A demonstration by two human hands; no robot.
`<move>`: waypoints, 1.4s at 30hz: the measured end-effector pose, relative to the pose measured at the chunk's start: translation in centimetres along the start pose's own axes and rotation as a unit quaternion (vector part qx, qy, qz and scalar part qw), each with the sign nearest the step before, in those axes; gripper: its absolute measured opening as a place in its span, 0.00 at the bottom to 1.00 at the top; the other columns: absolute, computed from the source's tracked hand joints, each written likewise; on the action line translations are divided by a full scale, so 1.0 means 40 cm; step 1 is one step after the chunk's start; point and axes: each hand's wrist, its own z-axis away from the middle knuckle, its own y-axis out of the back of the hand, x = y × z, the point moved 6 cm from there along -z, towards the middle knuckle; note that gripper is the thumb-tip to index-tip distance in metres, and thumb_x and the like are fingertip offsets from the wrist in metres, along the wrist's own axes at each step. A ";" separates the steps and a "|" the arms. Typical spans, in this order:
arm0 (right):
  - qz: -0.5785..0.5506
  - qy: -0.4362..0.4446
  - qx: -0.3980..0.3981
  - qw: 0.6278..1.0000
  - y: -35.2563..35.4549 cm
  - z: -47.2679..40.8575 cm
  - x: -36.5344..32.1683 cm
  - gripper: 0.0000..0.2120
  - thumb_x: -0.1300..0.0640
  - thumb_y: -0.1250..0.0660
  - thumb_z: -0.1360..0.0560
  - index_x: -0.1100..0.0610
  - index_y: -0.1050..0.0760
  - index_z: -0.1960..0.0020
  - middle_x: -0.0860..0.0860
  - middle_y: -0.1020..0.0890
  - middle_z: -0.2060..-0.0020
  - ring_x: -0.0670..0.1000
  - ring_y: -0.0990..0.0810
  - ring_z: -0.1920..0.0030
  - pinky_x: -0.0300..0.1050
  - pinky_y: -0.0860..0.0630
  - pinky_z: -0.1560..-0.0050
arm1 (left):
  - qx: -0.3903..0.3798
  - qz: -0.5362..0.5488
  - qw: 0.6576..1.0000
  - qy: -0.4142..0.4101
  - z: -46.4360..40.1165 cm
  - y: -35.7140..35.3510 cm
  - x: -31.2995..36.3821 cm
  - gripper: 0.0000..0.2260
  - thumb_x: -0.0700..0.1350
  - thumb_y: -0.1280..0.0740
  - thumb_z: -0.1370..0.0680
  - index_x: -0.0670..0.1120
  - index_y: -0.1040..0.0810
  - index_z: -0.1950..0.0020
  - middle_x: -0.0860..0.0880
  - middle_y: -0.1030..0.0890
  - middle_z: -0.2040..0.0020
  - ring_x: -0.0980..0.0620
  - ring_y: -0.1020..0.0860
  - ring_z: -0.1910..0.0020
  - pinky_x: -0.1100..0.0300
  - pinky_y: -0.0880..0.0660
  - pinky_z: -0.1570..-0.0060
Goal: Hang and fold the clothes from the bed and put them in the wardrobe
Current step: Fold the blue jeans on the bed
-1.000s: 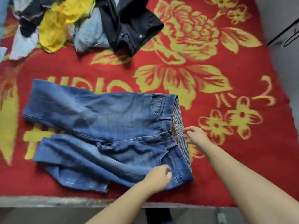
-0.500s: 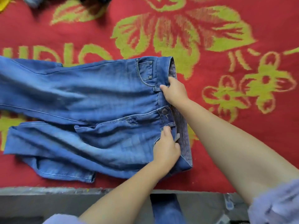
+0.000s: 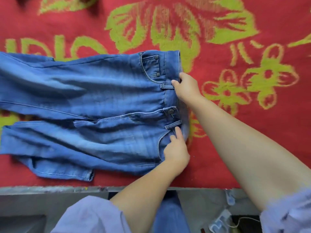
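A pair of blue jeans (image 3: pixel 94 105) lies flat on the red bed cover (image 3: pixel 218 47), waistband to the right and legs running off to the left. My right hand (image 3: pixel 186 88) grips the upper part of the waistband, thumb on a belt loop and fingers curled over the edge. My left hand (image 3: pixel 176 150) pinches the lower part of the waistband just below the button, near the front pocket. The two legs lie roughly one above the other with a gap between them at the left.
The red cover carries large yellow-green flower patterns. The bed's grey front edge (image 3: pixel 50 189) runs along the bottom. Below it are my lilac sleeves (image 3: pixel 89 216) and some clutter on the floor (image 3: pixel 223 221) at bottom right.
The camera has moved closer and lower, so the clothes pile at the top is out of view. Both hands have moved onto the waistband and taken hold of it.
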 end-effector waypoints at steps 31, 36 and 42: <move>0.372 0.156 -0.055 0.913 -0.424 0.144 -0.331 0.18 0.57 0.36 0.23 0.54 0.34 0.34 0.55 0.29 0.40 0.58 0.31 0.39 0.52 0.29 0.48 | 0.332 -0.114 0.933 0.072 -0.147 0.706 -0.961 0.39 0.41 0.31 0.27 0.48 0.49 0.22 0.42 0.48 0.22 0.44 0.50 0.23 0.42 0.52 0.28; 0.386 0.108 -0.043 0.915 -0.454 0.115 -0.333 0.07 0.64 0.42 0.24 0.59 0.34 0.46 0.58 0.24 0.49 0.62 0.23 0.52 0.49 0.36 0.58 | 0.376 0.119 0.913 0.109 -0.219 0.810 -1.155 0.22 0.35 0.37 0.28 0.44 0.29 0.34 0.39 0.29 0.33 0.40 0.33 0.33 0.46 0.35 0.35; 0.258 0.097 0.036 0.961 -0.360 0.137 -0.360 0.08 0.64 0.39 0.29 0.58 0.39 0.58 0.57 0.30 0.63 0.61 0.31 0.63 0.50 0.37 0.64 | 0.447 0.366 0.814 -0.062 -0.126 1.013 -1.114 0.07 0.35 0.41 0.29 0.45 0.27 0.57 0.48 0.24 0.64 0.56 0.31 0.65 0.58 0.35 0.63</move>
